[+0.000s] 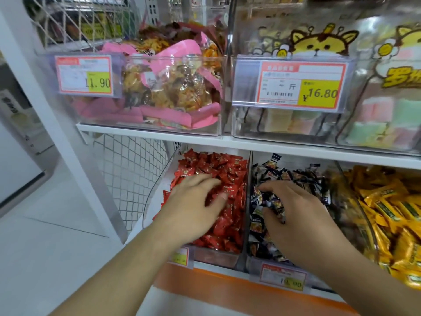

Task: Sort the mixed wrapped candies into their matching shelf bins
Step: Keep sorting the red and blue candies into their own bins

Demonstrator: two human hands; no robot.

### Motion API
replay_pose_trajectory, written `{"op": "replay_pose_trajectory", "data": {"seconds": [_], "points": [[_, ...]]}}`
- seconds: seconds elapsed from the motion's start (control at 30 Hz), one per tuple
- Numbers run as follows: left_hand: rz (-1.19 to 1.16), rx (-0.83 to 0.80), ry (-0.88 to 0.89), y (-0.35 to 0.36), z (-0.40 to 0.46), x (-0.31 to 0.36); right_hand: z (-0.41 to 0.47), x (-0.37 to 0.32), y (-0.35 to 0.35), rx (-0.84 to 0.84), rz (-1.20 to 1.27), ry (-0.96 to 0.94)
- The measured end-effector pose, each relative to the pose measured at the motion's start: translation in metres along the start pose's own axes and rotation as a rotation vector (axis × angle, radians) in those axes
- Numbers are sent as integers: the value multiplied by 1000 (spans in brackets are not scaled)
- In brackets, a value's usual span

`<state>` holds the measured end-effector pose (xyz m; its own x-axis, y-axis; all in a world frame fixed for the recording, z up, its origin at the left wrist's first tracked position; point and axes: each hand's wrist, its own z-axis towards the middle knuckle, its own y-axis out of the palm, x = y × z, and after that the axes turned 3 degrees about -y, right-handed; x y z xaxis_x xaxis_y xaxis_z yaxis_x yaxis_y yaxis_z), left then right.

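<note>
While both arms are reached into the lower shelf, the left hand (196,199) is laid palm-down on the red candies (218,169) in their clear bin (216,258), its fingers spread and only lightly bent, pressed onto the pile; whether any piece is pinched under it cannot be told; the right hand (293,215) is set in the neighbouring bin (248,201) of dark-wrapped candies (289,174), its fingers curled down into the heap and closed round a few wrappers near the fingertips (266,190); yellow candies (391,213) are heaped in a third bin at the right and are cut off by the frame edge; on the shelf above, a clear bin of pink-wrapped snacks (173,87) is marked 11.90 on its price tag (84,75), and bags with a cartoon cat (319,44) are seen behind a tag (300,84) marked 16.80; the lower price tags (282,277) are blurred and partly hidden by the forearms, and their figures can hardly be made out.
</note>
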<state>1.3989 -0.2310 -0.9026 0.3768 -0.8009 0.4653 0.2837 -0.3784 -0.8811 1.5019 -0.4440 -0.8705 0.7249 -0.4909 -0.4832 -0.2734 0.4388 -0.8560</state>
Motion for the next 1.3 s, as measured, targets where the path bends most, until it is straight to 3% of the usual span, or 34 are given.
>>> {"op": "replay_pose_trajectory", "data": {"seconds": [0.07, 0.33, 0.53, 0.67, 0.97, 1.3], "points": [[45, 56, -27, -2, 7, -10, -1, 0, 0, 7, -7, -6], [118, 19, -212, -9, 11, -19, -1, 5, 2, 10, -2, -7], [180, 5, -101, -7, 10, -22, 0, 5, 3, 1, -10, -7], [141, -110, -97, -3, 9, -18, 0, 4, 3, 1, -21, -12], [-23, -155, -3, 4, 1, 4, 0, 4, 7, -10, -13, -23], [-135, 141, -72, -12, 7, -13, 1, 8, 5, -24, 6, -3]]}}
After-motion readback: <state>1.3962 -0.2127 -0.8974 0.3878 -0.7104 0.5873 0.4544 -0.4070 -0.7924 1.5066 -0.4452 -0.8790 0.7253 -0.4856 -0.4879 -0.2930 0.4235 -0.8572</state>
